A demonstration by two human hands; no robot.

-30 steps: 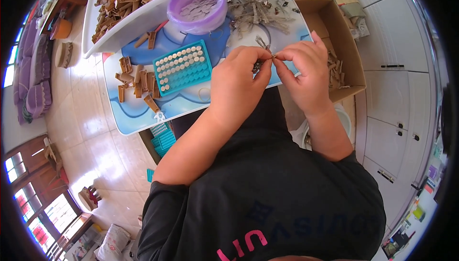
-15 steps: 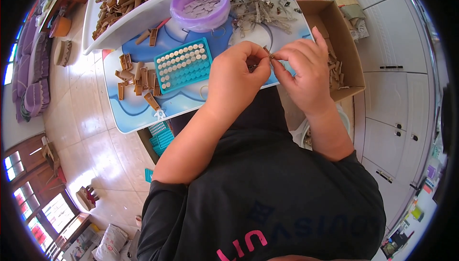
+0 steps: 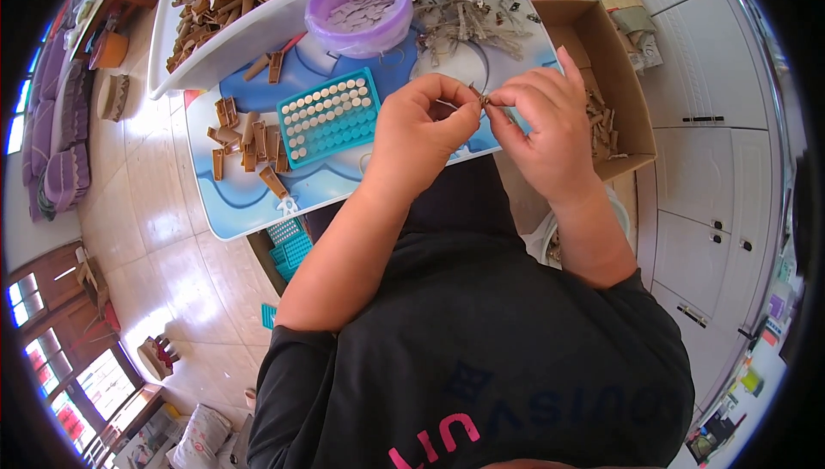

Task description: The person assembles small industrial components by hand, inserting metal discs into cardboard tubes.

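Above the table's near edge, my left hand (image 3: 421, 138) and my right hand (image 3: 546, 125) meet fingertip to fingertip. My left hand is closed, thumb and forefinger pinching a small brown piece (image 3: 474, 91), mostly hidden by the fingers. Thumb and forefinger of my right hand press at its right end, where a tiny metallic-looking bit shows; the little finger sticks up. Left of my hands lies a turquoise tray (image 3: 331, 140) with rows of small round cream pieces. Beside it are loose brown plastic clip-like parts (image 3: 249, 142).
A white tub (image 3: 232, 30) heaped with brown parts stands at the back left. Next to it are a purple-lined bowl (image 3: 361, 9) of flat pale discs and a pile of metal-and-clear pieces (image 3: 473, 22). At the right, a cardboard box (image 3: 632, 116) holds brown parts.
My left hand has shifted slightly left and its fingers have closed in more around the small brown piece. My right hand has stayed almost in place, still pinching.
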